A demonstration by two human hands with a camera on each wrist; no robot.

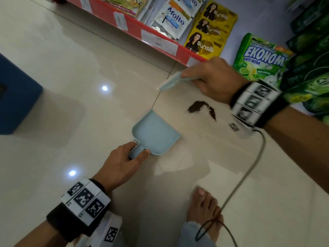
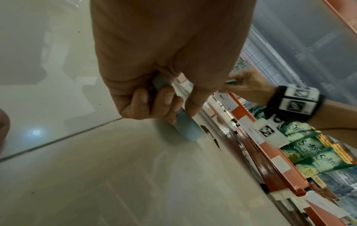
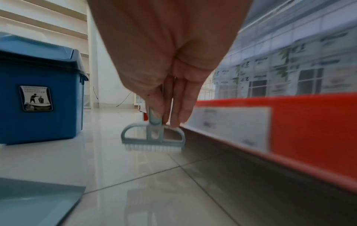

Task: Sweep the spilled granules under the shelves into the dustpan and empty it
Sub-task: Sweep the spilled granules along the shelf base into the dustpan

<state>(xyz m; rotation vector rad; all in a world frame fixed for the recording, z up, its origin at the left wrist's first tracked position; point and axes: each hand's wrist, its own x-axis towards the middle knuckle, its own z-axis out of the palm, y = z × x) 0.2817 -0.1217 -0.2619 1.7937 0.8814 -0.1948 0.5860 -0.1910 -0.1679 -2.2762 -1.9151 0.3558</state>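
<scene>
A small pile of dark brown granules (image 1: 202, 108) lies on the pale floor tiles in front of the red shelf base. A light blue dustpan (image 1: 155, 132) rests on the floor just left of the pile, its open edge turned toward it. My left hand (image 1: 124, 161) grips the dustpan's short handle (image 2: 181, 122). My right hand (image 1: 211, 77) holds a small light blue brush (image 1: 169, 82) by its handle, lifted a little above the floor beyond the pile. In the right wrist view the brush head (image 3: 153, 139) hangs bristles down beside the shelf edge.
A red shelf base (image 3: 289, 122) with price labels runs along the far side, stocked with sachets and green detergent packs (image 1: 261, 56). A blue lidded bin (image 3: 38, 97) stands at the left. My bare foot (image 1: 204, 209) and a cable (image 1: 249, 172) lie near the bottom right.
</scene>
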